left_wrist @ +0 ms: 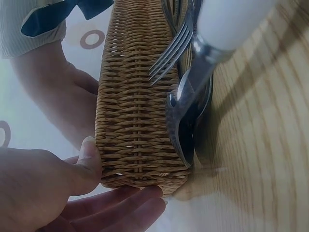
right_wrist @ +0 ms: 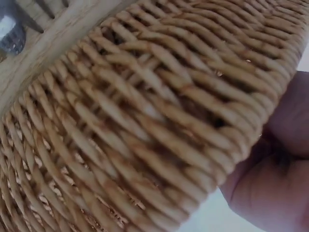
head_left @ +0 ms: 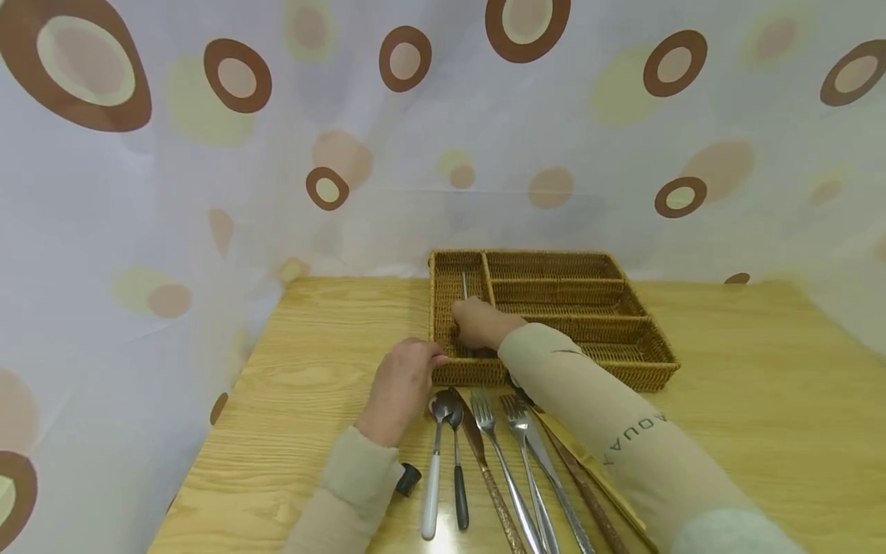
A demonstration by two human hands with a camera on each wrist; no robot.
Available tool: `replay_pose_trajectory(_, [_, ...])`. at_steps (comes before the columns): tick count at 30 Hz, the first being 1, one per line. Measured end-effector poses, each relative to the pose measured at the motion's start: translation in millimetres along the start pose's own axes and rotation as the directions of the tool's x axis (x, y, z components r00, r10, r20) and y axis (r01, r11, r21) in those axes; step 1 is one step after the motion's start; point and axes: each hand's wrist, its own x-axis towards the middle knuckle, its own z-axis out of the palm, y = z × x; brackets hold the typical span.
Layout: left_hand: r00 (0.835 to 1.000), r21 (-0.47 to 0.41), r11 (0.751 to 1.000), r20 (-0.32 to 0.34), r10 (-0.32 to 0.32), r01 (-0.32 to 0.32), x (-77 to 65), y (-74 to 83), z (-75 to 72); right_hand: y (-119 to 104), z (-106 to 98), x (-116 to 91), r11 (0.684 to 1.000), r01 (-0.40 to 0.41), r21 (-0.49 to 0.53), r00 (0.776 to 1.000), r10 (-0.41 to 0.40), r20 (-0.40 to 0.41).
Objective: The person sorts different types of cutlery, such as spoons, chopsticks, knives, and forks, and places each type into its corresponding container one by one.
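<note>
A woven wicker cutlery tray (head_left: 664, 365) with several compartments stands on the wooden table. My left hand (head_left: 404, 382) grips its front left corner. The left wrist view shows the thumb (left_wrist: 88, 162) on the rim and the fingers round the corner's outer side. Down in the long left compartment is my right hand (head_left: 479, 323), fingers curled round a thin silvery utensil (head_left: 464, 283). Only a narrow length of it juts out past the knuckles; its kind is hidden. In the right wrist view, the wicker wall covers most of this hand (right_wrist: 277, 188).
In front of the tray lie a white-handled spoon (head_left: 431, 492), a black-handled spoon (head_left: 460, 492), two forks (head_left: 482, 412) and several knives (head_left: 477, 438), some under the right sleeve (head_left: 609, 438). A patterned curtain (head_left: 443, 138) hangs behind the table.
</note>
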Motion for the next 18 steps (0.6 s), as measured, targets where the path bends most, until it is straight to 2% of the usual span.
replay_pose_trajectory(2, [1.0,0.0,1.0,-0.007,-0.002,0.002,-0.1,1.6,1.2,1.7,-0.9,-6.7,0.999,0.045,0.02,0.998,-0.044,-0.047])
replay_pose_trajectory(4, [1.0,0.004,1.0,-0.008,-0.003,0.003,-0.2,2.1,1.8,3.5,-3.0,-17.1,0.992,0.12,0.045,0.984,-0.113,-0.139])
replay_pose_trajectory(6, [1.0,0.012,1.0,-0.012,0.002,-0.002,-0.2,1.4,1.9,5.4,-5.8,-30.7,0.976,0.21,0.05,0.944,-0.189,-0.27])
replay_pose_trajectory(8, [1.0,0.008,1.0,-0.022,0.005,-0.004,-0.9,0.9,1.3,6.4,-9.8,-50.1,0.955,0.293,0.046,0.886,-0.253,-0.388])
replay_pose_trajectory(10, [0.999,0.005,1.0,-0.033,0.012,-0.012,-2.7,0.0,0.2,6.7,-11.0,-74.8,0.939,0.343,0.03,0.833,-0.29,-0.472])
replay_pose_trajectory(12, [0.999,-0.001,1.0,-0.048,0.024,-0.024,-4.7,-0.3,-0.7,8.5,-9.4,-103.8,0.93,0.368,0.012,0.804,-0.312,-0.506])
replay_pose_trajectory(13, [0.998,-0.002,1.0,-0.053,0.03,-0.031,-5.7,-0.2,-1.1,10.6,-7.3,-119.1,0.929,0.369,0.005,0.803,-0.316,-0.506])
replay_pose_trajectory(15, [0.997,0.005,0.999,-0.059,0.043,-0.043,-6.3,0.2,-1.3,18.1,-0.2,-147.5,0.935,0.354,-0.021,0.819,-0.321,-0.475])
replay_pose_trajectory(18, [0.997,0.021,0.998,-0.055,0.053,-0.052,-5.5,1.7,-2.1,35.0,12.7,-181.3,0.947,0.316,-0.064,0.867,-0.315,-0.385])
